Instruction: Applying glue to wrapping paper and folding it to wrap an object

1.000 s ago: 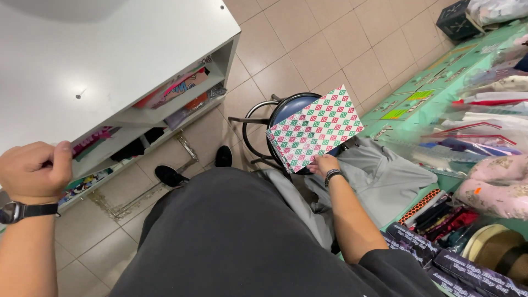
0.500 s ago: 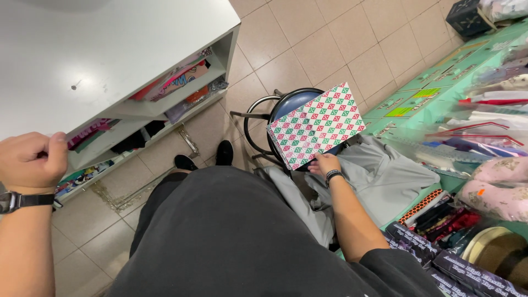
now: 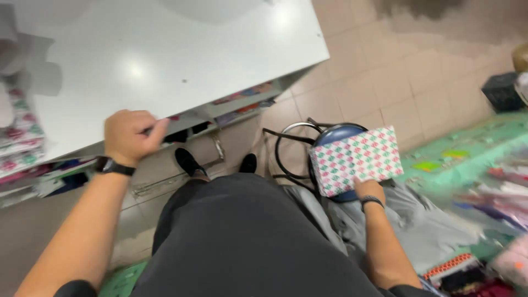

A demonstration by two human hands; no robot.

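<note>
My right hand (image 3: 367,188) grips the lower edge of a flat patterned packet (image 3: 356,160), white with red and green shapes, and holds it over a blue round stool (image 3: 334,135). A dark band sits on that wrist. My left hand (image 3: 130,135) is closed in a fist at the front edge of a white table (image 3: 165,60), thumb against the edge, with a black watch on the wrist. My dark trousers fill the lower middle, and my black shoes (image 3: 190,161) show on the tiled floor.
Shelves under the white table hold colourful items (image 3: 242,104). A green surface (image 3: 462,159) with mixed goods lies on the right, and a grey cloth (image 3: 423,220) beside my right arm. A dark crate (image 3: 501,92) stands at the far right. More patterned packets (image 3: 19,132) lie at the left.
The view has swung left and down. My left hand has moved from open air to the white table's edge. My right hand still holds the packet over the stool.
</note>
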